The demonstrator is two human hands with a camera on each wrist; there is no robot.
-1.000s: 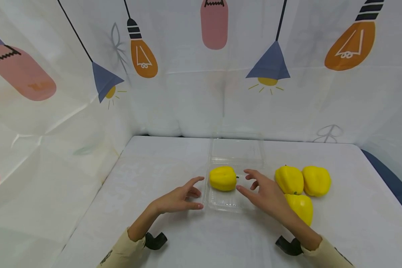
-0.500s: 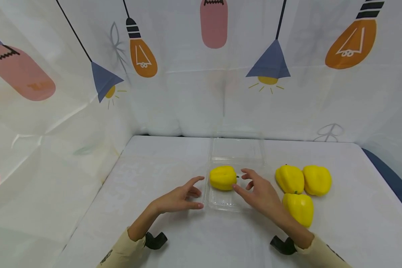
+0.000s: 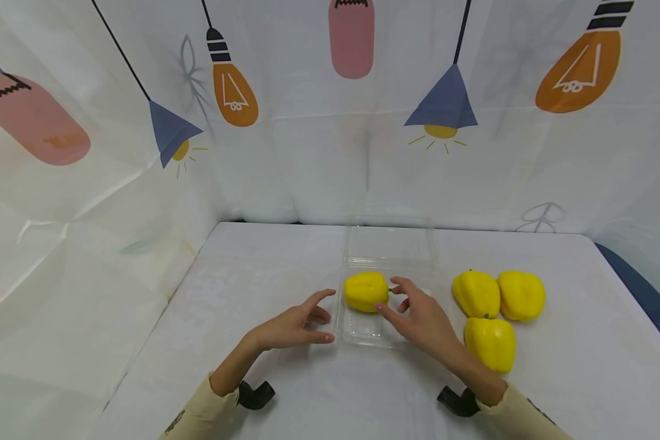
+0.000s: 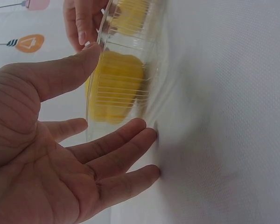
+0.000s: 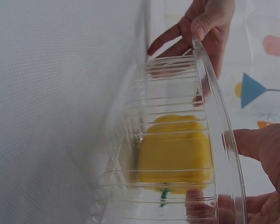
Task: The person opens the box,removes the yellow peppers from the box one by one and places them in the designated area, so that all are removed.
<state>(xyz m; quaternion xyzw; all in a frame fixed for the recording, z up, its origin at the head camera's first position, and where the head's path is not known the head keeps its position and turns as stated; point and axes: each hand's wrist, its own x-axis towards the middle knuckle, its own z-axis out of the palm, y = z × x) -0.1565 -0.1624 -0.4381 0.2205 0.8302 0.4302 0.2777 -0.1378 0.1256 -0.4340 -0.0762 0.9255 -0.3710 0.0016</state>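
Observation:
A yellow bell pepper [image 3: 365, 292] lies on its side in the left part of a clear plastic clamshell box [image 3: 371, 336], its green stem pointing right. My left hand [image 3: 294, 324] is at the box's left side, thumb and fingers spread; in the left wrist view the thumb tip meets the clear rim and the palm [image 4: 51, 172] holds nothing. Over the box's right part, my right hand [image 3: 426, 318] has loosely bent fingers by the stem end. Its thumb tip overlaps the pepper's lower right edge; whether they touch I cannot tell. Through the clear wall, the right fingertips [image 5: 199, 205] show beside the stem.
Several more yellow bell peppers, one of them the front pepper [image 3: 489, 344], stand grouped right of the box. The box's lid [image 3: 390, 244] lies folded back toward the rear edge of the white table [image 3: 198, 342]. A printed curtain [image 3: 319, 165] hangs behind.
My right hand has shifted a little left, bringing its thumb to the pepper's edge and its fingers to the stem. The left hand and the pepper have stayed in place.

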